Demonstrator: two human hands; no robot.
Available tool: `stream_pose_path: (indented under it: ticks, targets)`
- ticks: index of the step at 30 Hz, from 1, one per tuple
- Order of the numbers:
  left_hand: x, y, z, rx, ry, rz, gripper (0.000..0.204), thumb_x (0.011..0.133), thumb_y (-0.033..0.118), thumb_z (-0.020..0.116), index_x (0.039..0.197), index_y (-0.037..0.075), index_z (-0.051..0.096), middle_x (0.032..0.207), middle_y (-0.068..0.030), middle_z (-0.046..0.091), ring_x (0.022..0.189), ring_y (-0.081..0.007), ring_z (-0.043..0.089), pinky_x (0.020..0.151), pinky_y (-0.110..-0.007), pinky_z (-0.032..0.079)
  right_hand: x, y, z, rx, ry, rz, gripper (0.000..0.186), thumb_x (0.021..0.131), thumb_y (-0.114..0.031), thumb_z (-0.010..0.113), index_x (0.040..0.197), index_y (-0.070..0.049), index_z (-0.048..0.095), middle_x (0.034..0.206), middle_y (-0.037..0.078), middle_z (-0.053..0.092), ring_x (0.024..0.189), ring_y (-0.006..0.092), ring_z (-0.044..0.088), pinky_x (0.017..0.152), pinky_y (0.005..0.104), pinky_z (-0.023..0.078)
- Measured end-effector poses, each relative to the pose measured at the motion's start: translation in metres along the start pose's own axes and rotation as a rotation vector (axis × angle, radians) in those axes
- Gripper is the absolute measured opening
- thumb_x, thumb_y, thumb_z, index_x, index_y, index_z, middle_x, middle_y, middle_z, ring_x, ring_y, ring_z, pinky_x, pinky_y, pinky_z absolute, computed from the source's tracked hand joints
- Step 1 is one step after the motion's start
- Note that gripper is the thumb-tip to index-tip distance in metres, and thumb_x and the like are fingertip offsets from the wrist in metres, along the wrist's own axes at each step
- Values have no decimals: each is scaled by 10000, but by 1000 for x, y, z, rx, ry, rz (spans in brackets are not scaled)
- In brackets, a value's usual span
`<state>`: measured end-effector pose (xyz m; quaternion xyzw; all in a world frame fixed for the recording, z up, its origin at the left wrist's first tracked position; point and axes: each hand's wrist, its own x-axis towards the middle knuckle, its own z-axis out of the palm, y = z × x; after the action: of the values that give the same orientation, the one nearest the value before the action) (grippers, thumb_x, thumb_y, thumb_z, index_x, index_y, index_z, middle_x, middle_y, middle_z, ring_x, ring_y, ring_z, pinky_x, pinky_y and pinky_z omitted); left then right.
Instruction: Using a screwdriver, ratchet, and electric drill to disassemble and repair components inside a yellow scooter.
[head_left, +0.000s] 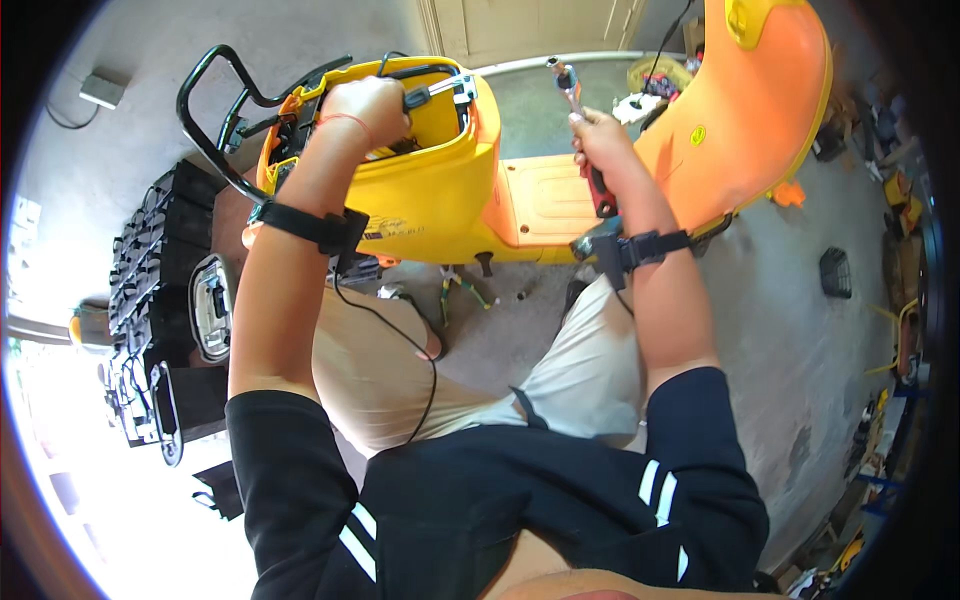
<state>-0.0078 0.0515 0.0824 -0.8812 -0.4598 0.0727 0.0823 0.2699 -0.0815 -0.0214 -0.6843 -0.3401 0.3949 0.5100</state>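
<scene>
One scooter point(540, 200) — one ratchet point(601, 193), two armbands point(300, 227)

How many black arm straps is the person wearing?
2: the left strap around the left forearm; the right strap around the right forearm, behind the right hand gripping a ratchet wrench. Sleeves could hide others.

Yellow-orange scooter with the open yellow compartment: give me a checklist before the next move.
1. Silver ratchet wrench with red-and-black handle held in right hand: ok.
2. Wrench head apart from the yellow-orange scooter: ok.
3. Left hand at the open yellow compartment: ok.
4. Left hand's grip on the black-handled metal piece: cannot tell.
5. Slack black cable away from the wrench: ok.
6. Grey floor free of things: not ok; a green-legged object sits there.
</scene>
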Motion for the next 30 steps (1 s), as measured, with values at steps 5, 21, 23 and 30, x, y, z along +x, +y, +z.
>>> stream_pose_path:
  ticks: [5,21,23,30]
  targets:
    - [-28,-3,-35,-874,148,45,336,934,361,650,920,26,633,655,-45,615,575,-140,627,513,-291,471,7,26,-40,199,-11,89,149,1022,-250,543,971,-110,531,719,-29,503,533,95,508,508,326,468]
    - [-94,133,79,-1810,-874,-64,239,985,268,577,888,49,572,711,-86,587,593,-200,575,555,-304,457,32,94,-93,344,98,431,123,910,-118,518,968,-26,575,728,96,610,551,211,572,487,424,470]
    - [-88,127,68,-1880,-780,-14,198,985,244,572,921,58,555,699,-83,574,579,-203,564,542,-304,449,36,112,-94,385,112,362,184,892,-130,535,1043,-35,575,746,106,620,569,236,593,494,486,480]
    - [-77,132,23,-2077,-675,277,183,1018,227,498,950,58,517,712,-90,556,589,-212,555,556,-304,451,23,107,-95,174,192,447,150,943,-230,524,1012,-107,575,679,49,547,591,209,600,534,531,426]
